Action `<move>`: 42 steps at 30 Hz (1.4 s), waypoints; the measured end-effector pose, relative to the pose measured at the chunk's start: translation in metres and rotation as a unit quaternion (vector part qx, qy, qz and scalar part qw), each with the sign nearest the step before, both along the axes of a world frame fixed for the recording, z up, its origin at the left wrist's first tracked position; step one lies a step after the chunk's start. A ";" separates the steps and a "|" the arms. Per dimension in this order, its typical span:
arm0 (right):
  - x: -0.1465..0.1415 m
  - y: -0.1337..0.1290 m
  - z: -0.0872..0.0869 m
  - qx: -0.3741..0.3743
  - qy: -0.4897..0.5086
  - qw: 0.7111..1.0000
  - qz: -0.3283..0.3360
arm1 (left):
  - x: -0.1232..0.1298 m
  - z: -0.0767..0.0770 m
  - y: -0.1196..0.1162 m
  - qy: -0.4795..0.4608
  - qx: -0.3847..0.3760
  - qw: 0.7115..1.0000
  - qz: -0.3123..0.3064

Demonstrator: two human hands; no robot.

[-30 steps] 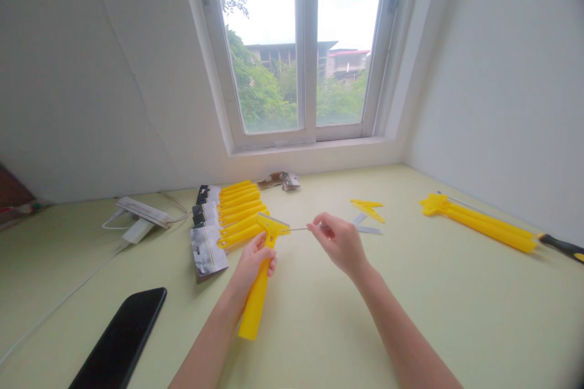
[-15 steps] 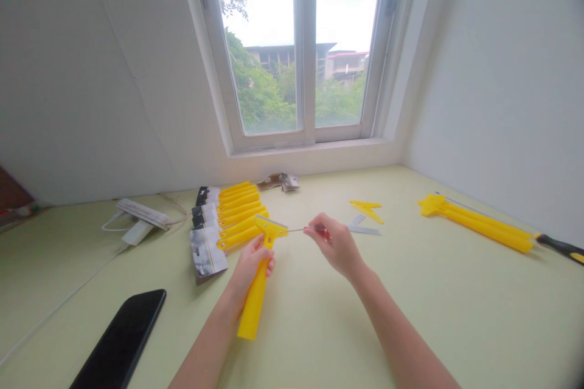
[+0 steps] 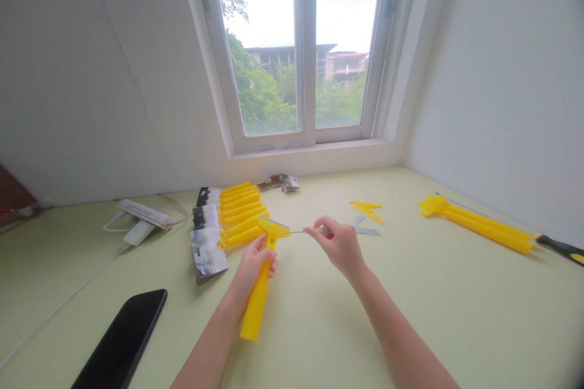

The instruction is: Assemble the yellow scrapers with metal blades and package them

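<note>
My left hand (image 3: pixel 258 264) is wrapped round the yellow handle of a scraper (image 3: pixel 256 310), whose wide head with a metal blade edge points away from me. In my right hand (image 3: pixel 337 243), thumb and fingers pinch a thin metal rod (image 3: pixel 296 231), like a small hex key; its grip end is hidden by the fingers. The rod's tip reaches the right side of the scraper head. Behind the right hand lie thin grey blades (image 3: pixel 368 232) and yellow strips (image 3: pixel 367 209).
More yellow scrapers (image 3: pixel 239 206) with printed card packaging (image 3: pixel 208 252) lie in a row at the left. A black phone (image 3: pixel 121 340) is near the front left, a power strip (image 3: pixel 143 214) behind it. Two yellow handles (image 3: pixel 483 228) and a black-handled screwdriver (image 3: pixel 559 246) lie at right.
The scraper and my left hand have shifted very slightly right. My right hand's fingers have turned a little around the rod, which still meets the scraper head.
</note>
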State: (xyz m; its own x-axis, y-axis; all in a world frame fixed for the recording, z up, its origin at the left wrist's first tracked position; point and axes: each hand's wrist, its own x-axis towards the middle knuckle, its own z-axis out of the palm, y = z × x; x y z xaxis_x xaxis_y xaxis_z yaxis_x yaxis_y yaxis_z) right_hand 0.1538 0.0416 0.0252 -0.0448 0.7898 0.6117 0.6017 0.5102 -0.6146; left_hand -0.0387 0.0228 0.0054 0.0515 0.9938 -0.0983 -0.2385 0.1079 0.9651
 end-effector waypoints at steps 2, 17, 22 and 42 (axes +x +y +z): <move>0.000 0.000 0.000 -0.007 -0.005 1.000 0.002 | -0.001 0.000 0.000 0.002 0.005 1.000 0.003; -0.001 0.000 0.001 -0.007 0.026 0.997 0.067 | -0.002 -0.001 0.002 0.004 -0.006 1.000 0.005; 0.001 0.001 0.001 -0.019 0.053 0.997 0.046 | -0.001 -0.002 0.001 -0.001 0.009 1.000 0.003; 0.004 0.006 -0.004 -0.013 -0.022 1.000 0.003 | -0.001 -0.003 0.001 0.034 0.001 0.999 -0.004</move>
